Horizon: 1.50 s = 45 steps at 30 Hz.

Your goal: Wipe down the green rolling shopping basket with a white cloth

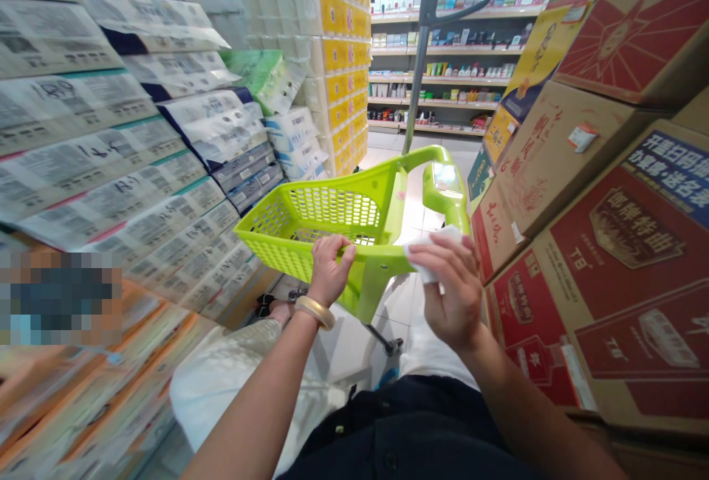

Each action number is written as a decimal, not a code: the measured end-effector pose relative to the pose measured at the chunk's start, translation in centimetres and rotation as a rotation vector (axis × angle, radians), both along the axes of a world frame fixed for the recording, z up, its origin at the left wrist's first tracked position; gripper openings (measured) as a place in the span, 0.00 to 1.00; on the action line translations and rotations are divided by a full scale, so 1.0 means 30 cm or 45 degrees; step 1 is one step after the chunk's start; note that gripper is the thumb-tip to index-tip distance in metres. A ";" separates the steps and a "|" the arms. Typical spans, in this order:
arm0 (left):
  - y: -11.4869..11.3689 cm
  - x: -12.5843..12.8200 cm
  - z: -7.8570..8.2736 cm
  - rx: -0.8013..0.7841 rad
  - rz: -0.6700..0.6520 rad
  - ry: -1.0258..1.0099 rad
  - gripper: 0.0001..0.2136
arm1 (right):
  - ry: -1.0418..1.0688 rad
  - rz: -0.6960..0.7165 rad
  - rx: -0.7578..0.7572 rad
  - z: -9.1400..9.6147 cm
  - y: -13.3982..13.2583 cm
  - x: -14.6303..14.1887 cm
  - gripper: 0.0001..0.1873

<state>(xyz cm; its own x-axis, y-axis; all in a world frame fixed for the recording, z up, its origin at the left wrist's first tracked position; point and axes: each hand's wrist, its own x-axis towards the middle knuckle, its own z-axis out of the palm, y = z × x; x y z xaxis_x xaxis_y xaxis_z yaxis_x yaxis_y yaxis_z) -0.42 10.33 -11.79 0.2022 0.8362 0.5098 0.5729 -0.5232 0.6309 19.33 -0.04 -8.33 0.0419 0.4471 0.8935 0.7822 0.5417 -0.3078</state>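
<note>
Lime-green shopping cart stands in a narrow store aisle, its mesh basket nearest the camera and its long axis running ahead and slightly right, with the curved handle pointing toward the far shelves. At far left, plastic-wrapped paper packs rise in a tall stack beside the aisle, and packs with yellow labels stand farther along. A person's left hand, a pale bangle on the wrist, forms a closed grip over the basket's near rim. Just right of it, the right hand pinches a folded white tissue between thumb and fingers, in a closed grip directly above the cart's frame, apparently not touching it. White floor tiles show beneath the cart, and stocked store shelves line the far end. At far right, printed red-and-brown cardboard cartons are stacked close beside the right hand.
</note>
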 end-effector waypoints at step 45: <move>0.019 -0.100 0.026 -0.181 0.015 -0.156 0.21 | 0.039 0.425 -0.310 0.071 -0.032 0.155 0.08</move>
<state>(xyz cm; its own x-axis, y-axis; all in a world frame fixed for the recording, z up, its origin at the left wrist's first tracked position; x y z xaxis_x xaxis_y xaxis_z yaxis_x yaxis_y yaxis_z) -3.44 10.89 -11.01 0.1354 0.9036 0.4064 0.4930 -0.4173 0.7635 23.98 -1.00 -6.20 -0.1161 0.6387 0.7606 0.5641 0.6727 -0.4787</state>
